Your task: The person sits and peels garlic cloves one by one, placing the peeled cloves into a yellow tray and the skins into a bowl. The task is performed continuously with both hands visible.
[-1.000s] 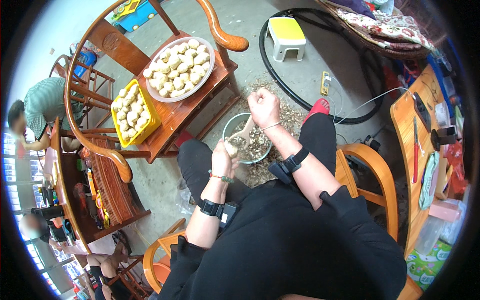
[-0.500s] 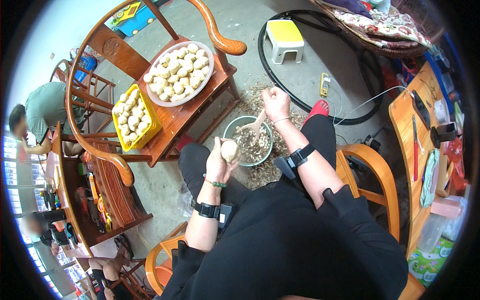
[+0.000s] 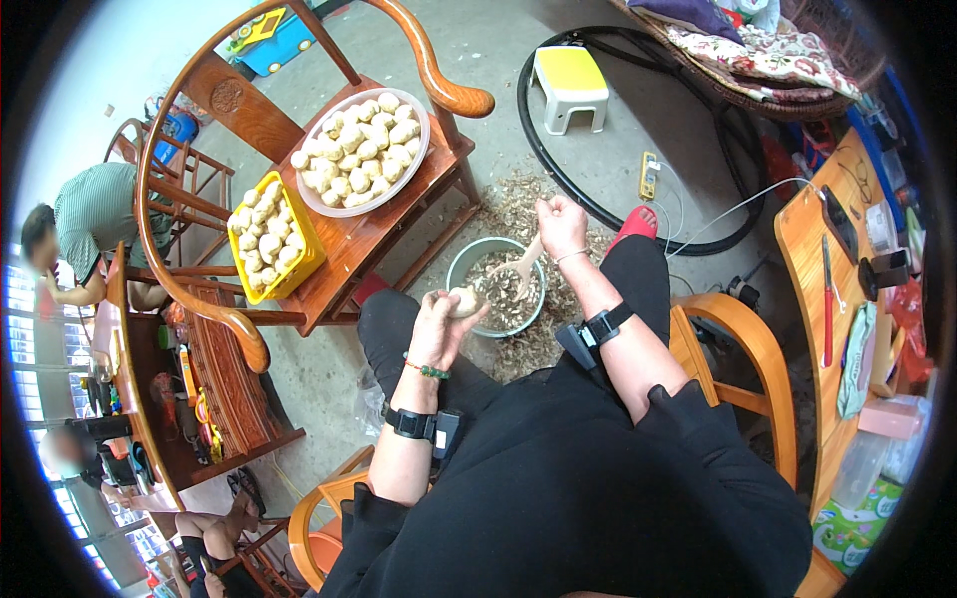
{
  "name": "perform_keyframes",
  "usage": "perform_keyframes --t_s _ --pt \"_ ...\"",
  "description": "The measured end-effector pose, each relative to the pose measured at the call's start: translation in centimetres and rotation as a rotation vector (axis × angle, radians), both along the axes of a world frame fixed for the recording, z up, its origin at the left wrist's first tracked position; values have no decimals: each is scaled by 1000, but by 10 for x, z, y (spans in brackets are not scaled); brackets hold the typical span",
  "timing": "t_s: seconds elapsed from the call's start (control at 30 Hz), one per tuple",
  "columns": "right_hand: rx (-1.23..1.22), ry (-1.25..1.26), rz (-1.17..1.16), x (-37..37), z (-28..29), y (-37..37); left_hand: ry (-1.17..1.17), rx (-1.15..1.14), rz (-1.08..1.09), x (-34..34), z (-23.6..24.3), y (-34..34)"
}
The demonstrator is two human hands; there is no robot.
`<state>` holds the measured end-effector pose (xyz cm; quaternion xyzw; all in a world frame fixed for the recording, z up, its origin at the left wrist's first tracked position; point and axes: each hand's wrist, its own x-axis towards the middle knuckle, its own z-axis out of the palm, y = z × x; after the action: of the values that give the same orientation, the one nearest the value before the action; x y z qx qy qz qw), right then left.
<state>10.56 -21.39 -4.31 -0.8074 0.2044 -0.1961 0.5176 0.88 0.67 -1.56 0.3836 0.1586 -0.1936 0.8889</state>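
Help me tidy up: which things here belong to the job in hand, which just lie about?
Seemingly used:
tuber-like lump in left hand
spoon-like tool in right hand
green basin of scraps
bowl and yellow basket of lumps

Probably unrelated:
yellow-topped stool
black hose
power strip

head view: from the left one of two side-by-side, head-worn fisheye cameras, upright, looking down
black shirt (image 3: pixel 598 478): closest to the lens, filling the lower middle
left hand (image 3: pixel 437 331), right hand (image 3: pixel 562 227): farther off, near mid-view
grey floor (image 3: pixel 324 384): beyond them, seen from above
rim: dark, straight edges bending toward it
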Motion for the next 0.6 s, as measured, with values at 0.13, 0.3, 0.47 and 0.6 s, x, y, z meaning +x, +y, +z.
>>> perform_keyframes --t_s 0.13,0.3,0.47,0.6 --pt "-1 38 17 -7 11 9 145 -153 32 4 -8 0" --pt "-6 28 43 -7 8 19 214 -110 -5 4 -27 5" --pt "-54 8 56 -7 15 21 246 -70 88 3 -16 -10" --pt "-24 -18 63 -5 19 29 292 -93 47 5 -21 -7"
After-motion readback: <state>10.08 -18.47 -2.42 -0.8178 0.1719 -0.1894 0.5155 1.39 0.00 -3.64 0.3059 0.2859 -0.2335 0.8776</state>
